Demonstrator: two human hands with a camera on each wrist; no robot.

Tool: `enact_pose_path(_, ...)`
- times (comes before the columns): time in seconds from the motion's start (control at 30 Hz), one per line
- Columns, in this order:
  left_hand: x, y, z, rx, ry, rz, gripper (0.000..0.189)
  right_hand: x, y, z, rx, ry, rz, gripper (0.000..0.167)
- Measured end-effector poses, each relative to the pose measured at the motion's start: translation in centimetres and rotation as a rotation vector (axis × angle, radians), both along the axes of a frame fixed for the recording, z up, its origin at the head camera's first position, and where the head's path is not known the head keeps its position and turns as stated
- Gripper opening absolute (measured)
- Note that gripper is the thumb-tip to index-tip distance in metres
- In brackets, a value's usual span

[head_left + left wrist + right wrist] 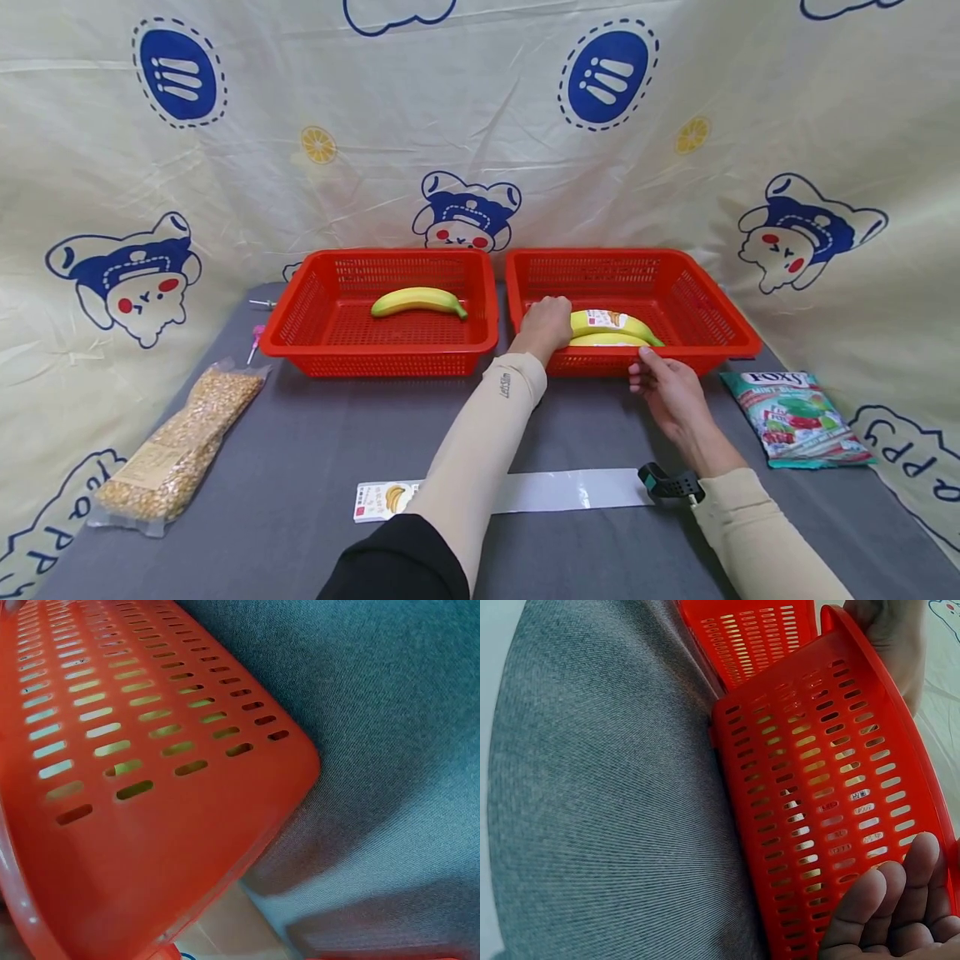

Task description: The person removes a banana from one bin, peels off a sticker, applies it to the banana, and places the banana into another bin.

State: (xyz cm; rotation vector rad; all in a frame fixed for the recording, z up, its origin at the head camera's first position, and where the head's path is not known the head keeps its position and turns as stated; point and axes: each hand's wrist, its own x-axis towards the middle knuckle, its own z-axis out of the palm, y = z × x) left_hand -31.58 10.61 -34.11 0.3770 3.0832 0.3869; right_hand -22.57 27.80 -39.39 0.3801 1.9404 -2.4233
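Two yellow bananas lie in the right red basket (720,321) against its front wall; the farther banana (637,325) bears a printed label (606,319). Nearer the front, the other banana (606,340) is partly hidden by the rim and shows a pale patch. My left hand (546,323) reaches over the front wall at the bananas' left ends, its fingertips hidden. At the front rim is my right hand (666,390), thumb up by the edge, fingers loosely bent outside the slotted wall, with nothing visible in them. A single banana (417,302) lies in the left red basket (375,362).
A white strip (573,490) with a banana-printed label (388,500) lies below my arms. On the left are a bag of corn kernels (183,442) and a pink-headed item (257,335). A green candy bag (798,421) lies to the right. A patterned sheet hangs behind the baskets.
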Motion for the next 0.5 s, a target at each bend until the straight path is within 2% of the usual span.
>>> enact_pose_path(0.33, -0.1, -1.2, 0.2, 0.042, 0.034, -0.054, 0.019, 0.1, -0.1, -0.1, 0.018, 0.013, 0.006, 0.024)
enact_pose_path(0.5, 0.2, -2.5, 0.6, 0.165, 0.044, -0.051, 0.033, 0.0, 0.1, -0.1, 0.004, 0.016, 0.009, 0.025)
